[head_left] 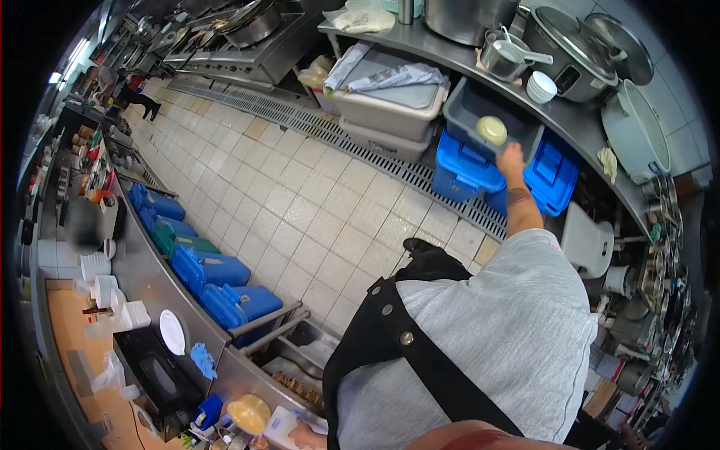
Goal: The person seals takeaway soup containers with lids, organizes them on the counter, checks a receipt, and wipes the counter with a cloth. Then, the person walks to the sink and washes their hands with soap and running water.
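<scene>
The right hand [511, 159] is at the near rim of a grey bin [463, 111], its fingers by the edge of a pale yellow bowl [491, 130]; whether they grip the bowl, the rim or neither cannot be told. The bowl is over the bin, at 11 o'clock from that hand. The left hand [306, 435], partly hidden, is at the edge of a white box [283, 425], which lies at 9 o'clock from it; how firmly the fingers close there cannot be told.

From the right hand, one blue tub [465, 161] is at 8 o'clock and another [553, 178] at 4 o'clock. Grey tubs [394, 105] with cloths [397, 76] on top stand at 10 o'clock. Above the bin, the steel surface [450, 46] carries a saucepan [501, 61] at 12 o'clock, white cups [541, 88] at 1 o'clock and, beyond them, a large lidded cooker [571, 60]. A white chair [589, 241] is at 4 o'clock.

From the left hand, a yellow basin [249, 414] is just beyond the box at 9 o'clock; a blue glove [203, 360] and a white lid [172, 332] lie at 10 o'clock. More blue containers [217, 274] stand on the tiled floor [300, 187] at 11 o'clock. Another person [137, 99] is far off, at 10 o'clock in the view.
</scene>
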`<state>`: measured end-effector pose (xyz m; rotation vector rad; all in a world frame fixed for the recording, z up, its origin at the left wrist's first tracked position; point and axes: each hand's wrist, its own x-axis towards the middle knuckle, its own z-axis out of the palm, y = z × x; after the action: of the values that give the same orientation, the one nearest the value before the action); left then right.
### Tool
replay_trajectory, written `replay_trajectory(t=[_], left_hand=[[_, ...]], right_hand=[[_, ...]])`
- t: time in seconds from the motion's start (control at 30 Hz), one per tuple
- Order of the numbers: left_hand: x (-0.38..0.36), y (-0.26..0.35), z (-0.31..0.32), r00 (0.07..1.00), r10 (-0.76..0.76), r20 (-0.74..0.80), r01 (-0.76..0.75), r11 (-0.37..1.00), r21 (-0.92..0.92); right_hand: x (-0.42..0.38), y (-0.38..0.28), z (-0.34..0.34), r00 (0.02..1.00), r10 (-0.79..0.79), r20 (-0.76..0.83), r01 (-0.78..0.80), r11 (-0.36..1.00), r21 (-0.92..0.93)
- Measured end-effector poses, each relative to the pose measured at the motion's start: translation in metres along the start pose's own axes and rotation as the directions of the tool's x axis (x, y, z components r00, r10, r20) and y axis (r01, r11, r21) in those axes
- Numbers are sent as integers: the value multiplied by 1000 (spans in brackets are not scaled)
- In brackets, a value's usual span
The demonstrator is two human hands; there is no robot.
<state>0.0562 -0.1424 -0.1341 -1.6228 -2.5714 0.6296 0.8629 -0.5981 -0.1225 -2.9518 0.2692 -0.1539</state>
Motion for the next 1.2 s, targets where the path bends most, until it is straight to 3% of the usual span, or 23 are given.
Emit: replay_trajectory(t=[0.1,0.13,0.17,0.2,0.23,0.27,0.3,0.33,0.37,0.4,0.43,0.47,0.53,0.63,0.83,1.2], left_hand=[[-22,37,-11,998,60,11,-61,996,72],[-27,64,-23,987,156,-41,-155,987,35],[-57,87,-46,968,229,-101,-231,973,-5],[-94,121,-58,906,291,-306,-347,926,-148],[-128,157,-97,964,253,-88,-258,965,-47],[-150,184,-114,948,317,21,-300,917,-263],[-141,196,-81,911,393,-123,-412,869,-275],[-178,218,-108,917,359,-175,-396,871,-291],[-201,231,-146,906,422,-40,-403,828,-389],[-204,236,-129,878,444,-180,-472,735,-486],[-212,247,-141,908,416,-59,-402,819,-409],[-214,252,-136,925,380,0,-333,811,-481],[-236,255,-157,931,345,117,-242,824,-512],[-258,261,-153,929,339,151,-220,830,-513],[-282,276,-145,902,366,228,-233,858,-457],[-287,269,-128,881,400,252,-211,810,-547]], right_hand=[[119,42,-38,965,17,-260,-24,999,-21],[154,54,-51,955,24,-296,-74,985,-158],[177,64,-75,937,-340,-82,200,713,-672],[226,113,-46,902,-319,-290,181,891,-416],[270,152,-27,906,-383,-179,229,800,-555],[279,154,-34,929,-288,-233,221,935,-277],[287,155,-44,940,-190,-285,207,978,30],[306,161,-43,940,-232,-250,248,968,36],[322,174,-35,917,-358,-177,335,931,-147],[339,186,-32,865,-492,-99,431,829,-355],[356,190,-24,789,-614,-27,505,673,-541],[367,190,-13,716,-697,40,545,522,-656],[347,174,-12,772,-635,-33,487,624,-611],[316,160,-2,838,-530,-132,398,758,-517],[296,120,8,832,-530,-166,416,793,-446],[269,83,-3,815,-528,-240,419,822,-386]])
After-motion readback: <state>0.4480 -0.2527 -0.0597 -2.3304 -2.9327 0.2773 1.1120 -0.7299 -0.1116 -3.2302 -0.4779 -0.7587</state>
